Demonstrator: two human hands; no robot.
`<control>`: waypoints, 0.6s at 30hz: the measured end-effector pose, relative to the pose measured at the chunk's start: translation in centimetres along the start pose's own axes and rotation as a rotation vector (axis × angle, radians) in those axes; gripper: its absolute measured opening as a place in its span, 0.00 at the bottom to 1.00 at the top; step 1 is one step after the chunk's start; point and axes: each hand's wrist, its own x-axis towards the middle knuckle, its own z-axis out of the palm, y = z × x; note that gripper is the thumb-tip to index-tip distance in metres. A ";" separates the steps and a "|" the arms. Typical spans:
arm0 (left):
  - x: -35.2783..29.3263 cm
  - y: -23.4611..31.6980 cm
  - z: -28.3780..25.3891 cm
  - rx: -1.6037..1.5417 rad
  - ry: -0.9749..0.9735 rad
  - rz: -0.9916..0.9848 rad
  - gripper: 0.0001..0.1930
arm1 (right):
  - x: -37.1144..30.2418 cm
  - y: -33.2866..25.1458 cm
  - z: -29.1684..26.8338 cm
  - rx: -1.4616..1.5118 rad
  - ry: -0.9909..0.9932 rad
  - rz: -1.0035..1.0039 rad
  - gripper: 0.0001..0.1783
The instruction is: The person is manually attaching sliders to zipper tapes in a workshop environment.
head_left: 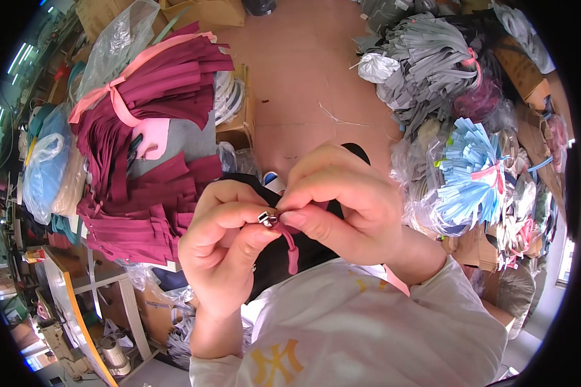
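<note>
In front of my body, both hands meet at a small silvery metal zipper slider (266,219). A maroon cord pull (292,250) hangs from it, its thicker end pointing down. My left hand (221,242) pinches the metal slider between thumb and forefinger. From the other side, my right hand (345,203) is closed at the fingertips on the maroon cord, right beside the metal. The fingers partly hide where cord and slider join. To the left lie maroon fabric strips (174,80) in a bundle, bound with a pink band (119,103).
More maroon strips (132,226) fan out nearer on the left. A grey strip bundle (426,58) and a light blue one (468,177) lie on the right among plastic bags. Cardboard boxes (203,11) stand at the back. Reddish floor (310,77) runs between the piles.
</note>
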 end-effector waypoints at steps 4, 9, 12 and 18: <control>0.0 0.8 -0.3 0.259 0.017 0.042 0.10 | -0.1 -0.1 -0.3 -0.098 0.020 -0.042 0.10; 0.1 1.0 0.1 0.691 0.041 0.264 0.17 | -0.3 0.2 -1.1 -0.040 -0.049 -0.016 0.10; -0.1 0.8 0.1 0.740 0.023 0.306 0.17 | -0.7 0.5 -0.7 0.070 -0.040 0.054 0.09; 0.2 1.1 0.2 0.800 0.016 0.376 0.16 | -0.5 0.6 -1.0 0.162 -0.054 0.057 0.11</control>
